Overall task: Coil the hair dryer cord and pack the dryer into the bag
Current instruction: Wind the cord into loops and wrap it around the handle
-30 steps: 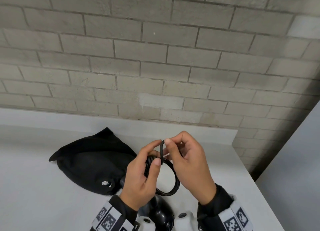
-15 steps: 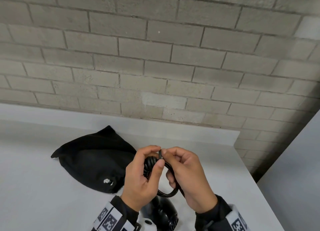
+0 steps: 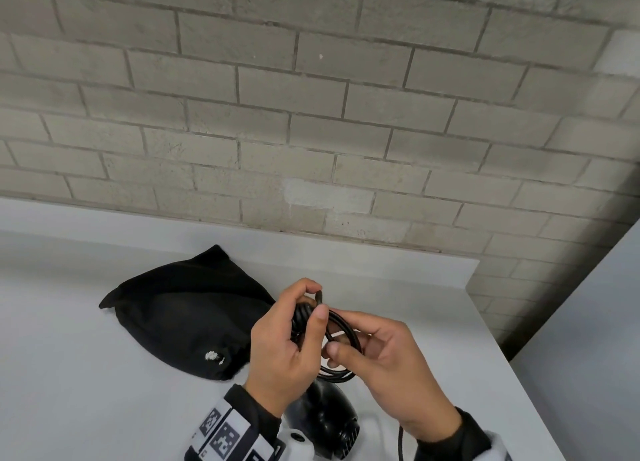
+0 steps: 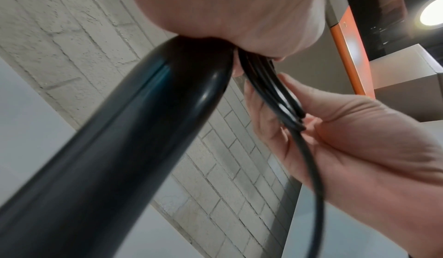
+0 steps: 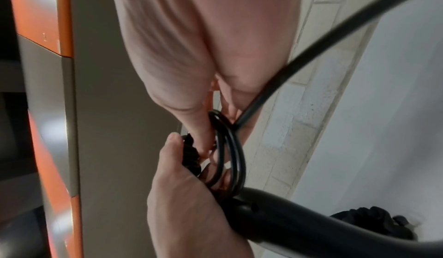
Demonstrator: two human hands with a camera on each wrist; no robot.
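Note:
My left hand grips the coiled black cord together with the end of the hair dryer's handle. The dryer's black body hangs below the hands, just over the counter. My right hand pinches the right side of the cord loops between thumb and fingers. A loose stretch of cord runs from that pinch back past my right wrist. The black fabric bag lies on the white counter, left of the hands, and its mouth is hidden.
A grey brick wall rises right behind the counter. The counter's right edge drops off just right of my right hand. In the wrist views an orange and grey panel stands behind me.
My right hand has dropped from the top of the coil, beside the left thumb, to its lower right side. The left hand keeps its grip.

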